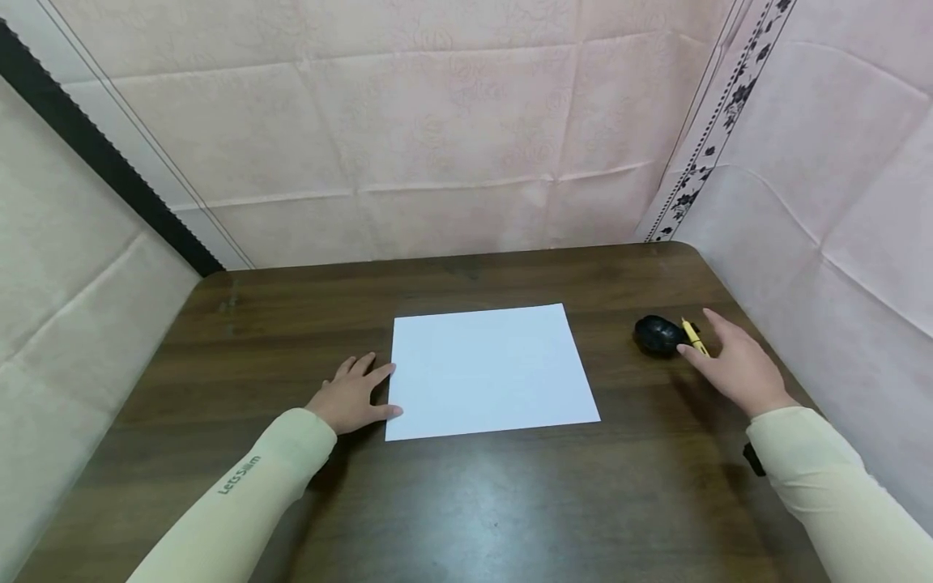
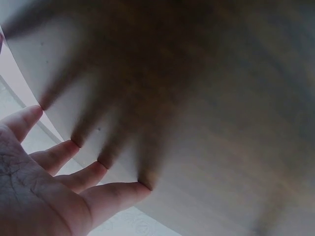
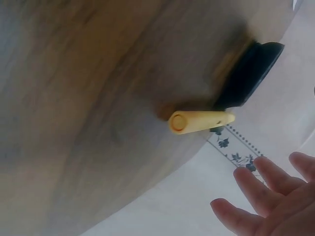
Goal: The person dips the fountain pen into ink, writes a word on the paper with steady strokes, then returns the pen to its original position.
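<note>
A blank white sheet of paper [image 1: 488, 372] lies flat on the brown table. At its left edge my left hand [image 1: 353, 397] rests with fingers spread, the thumb and index fingertip on the paper's margin; the left wrist view shows those fingertips [image 2: 146, 186] touching down on the surface. On the right, a yellow pen-like stick [image 1: 695, 337] leans against a small black bowl-shaped object [image 1: 658, 334]. My right hand [image 1: 742, 368] reaches toward the stick, thumb and fingers apart on either side of it. In the right wrist view a gap separates the fingers [image 3: 256, 191] from the yellow stick [image 3: 199, 121].
The wood-grain table [image 1: 474, 502] has rounded far corners. Pale cloth [image 1: 452, 146] hangs behind it and along both sides, with a floral border strip [image 1: 717, 134] at the right corner and a black band [image 1: 102, 146] at the left.
</note>
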The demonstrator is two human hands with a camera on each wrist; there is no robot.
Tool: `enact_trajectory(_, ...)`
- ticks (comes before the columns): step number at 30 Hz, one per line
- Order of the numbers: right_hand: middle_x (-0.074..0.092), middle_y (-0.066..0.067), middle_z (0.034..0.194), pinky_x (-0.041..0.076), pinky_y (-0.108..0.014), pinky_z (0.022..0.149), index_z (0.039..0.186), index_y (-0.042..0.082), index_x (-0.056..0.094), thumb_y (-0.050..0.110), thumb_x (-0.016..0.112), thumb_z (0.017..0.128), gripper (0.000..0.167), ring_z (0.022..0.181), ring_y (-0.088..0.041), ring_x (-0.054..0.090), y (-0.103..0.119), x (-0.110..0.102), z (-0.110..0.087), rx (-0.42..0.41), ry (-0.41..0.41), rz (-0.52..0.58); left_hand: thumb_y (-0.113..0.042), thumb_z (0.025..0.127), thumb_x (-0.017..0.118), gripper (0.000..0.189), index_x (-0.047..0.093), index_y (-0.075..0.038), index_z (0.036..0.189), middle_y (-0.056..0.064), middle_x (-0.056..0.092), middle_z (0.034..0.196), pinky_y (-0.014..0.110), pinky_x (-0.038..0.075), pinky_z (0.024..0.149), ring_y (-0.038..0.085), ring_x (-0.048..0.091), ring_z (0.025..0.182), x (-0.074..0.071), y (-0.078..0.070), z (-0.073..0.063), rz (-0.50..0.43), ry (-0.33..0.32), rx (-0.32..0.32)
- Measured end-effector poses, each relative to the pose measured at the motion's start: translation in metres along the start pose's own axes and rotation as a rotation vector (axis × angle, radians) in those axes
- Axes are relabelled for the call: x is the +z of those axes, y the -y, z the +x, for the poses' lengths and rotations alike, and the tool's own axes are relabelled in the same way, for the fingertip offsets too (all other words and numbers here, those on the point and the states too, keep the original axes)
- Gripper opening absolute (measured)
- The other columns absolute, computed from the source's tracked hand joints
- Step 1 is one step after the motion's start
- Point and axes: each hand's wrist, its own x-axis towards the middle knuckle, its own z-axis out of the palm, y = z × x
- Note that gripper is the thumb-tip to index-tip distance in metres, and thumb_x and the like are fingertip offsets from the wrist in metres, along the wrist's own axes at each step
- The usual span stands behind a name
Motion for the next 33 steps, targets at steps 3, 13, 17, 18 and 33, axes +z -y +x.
enact_trajectory(3, 0.026, -0.039, 0.146, 0.029, -0.070, 0.095, 0.152, -0.004, 0.015, 0.052, 0.050, 0.096, 0.087, 0.128, -0.059, 0.028, -0.005, 0.000, 0.000, 0.006, 0.002, 0.000, -0.054, 0.086, 0.065, 0.080, 0.037, -0.014, 0.150, 0.025, 0.024, 0.154, 0.075, 0.026, 0.097, 0.052, 0.018, 0.139, 0.000, -0.001, 0.000, 0.004, 0.002, 0.001)
enact_trajectory(13, 0.028, -0.039, 0.144, 0.033, -0.070, 0.092, 0.151, -0.004, 0.017, 0.053, 0.052, 0.095, 0.087, 0.124, -0.060, 0.032, -0.014, 0.001, -0.001, 0.050, -0.004, -0.015, -0.054, 0.085, 0.065, 0.081, 0.037, -0.014, 0.150, 0.026, 0.024, 0.154, 0.076, 0.026, 0.096, 0.052, 0.018, 0.139, 0.000, -0.001, 0.001, 0.005, 0.001, 0.003)
enact_trajectory(17, 0.030, -0.039, 0.144, 0.036, -0.069, 0.089, 0.151, -0.003, 0.017, 0.052, 0.052, 0.095, 0.087, 0.123, -0.060, 0.034, -0.015, 0.001, -0.001, 0.057, -0.004, -0.009, -0.055, 0.085, 0.065, 0.081, 0.036, -0.015, 0.150, 0.025, 0.023, 0.155, 0.076, 0.026, 0.096, 0.052, 0.017, 0.139, 0.001, 0.001, 0.001, 0.006, 0.003, 0.001)
enact_trajectory(18, 0.030, -0.039, 0.143, 0.036, -0.069, 0.088, 0.151, -0.003, 0.017, 0.052, 0.052, 0.095, 0.086, 0.122, -0.060, 0.034, -0.015, 0.001, -0.001, 0.060, -0.001, -0.005, -0.055, 0.086, 0.065, 0.081, 0.036, -0.015, 0.150, 0.025, 0.023, 0.155, 0.076, 0.026, 0.097, 0.052, 0.017, 0.139, 0.001, 0.001, 0.001, 0.004, 0.005, 0.000)
enact_trajectory(33, 0.043, -0.039, 0.133, 0.043, -0.060, 0.079, 0.151, -0.005, 0.018, 0.048, 0.054, 0.095, 0.085, 0.104, -0.051, 0.054, -0.023, 0.005, -0.004, 0.087, 0.025, 0.040, -0.057, 0.086, 0.062, 0.083, 0.033, -0.018, 0.152, 0.024, 0.020, 0.156, 0.076, 0.024, 0.097, 0.051, 0.014, 0.140, 0.006, 0.006, 0.005, 0.008, 0.020, -0.003)
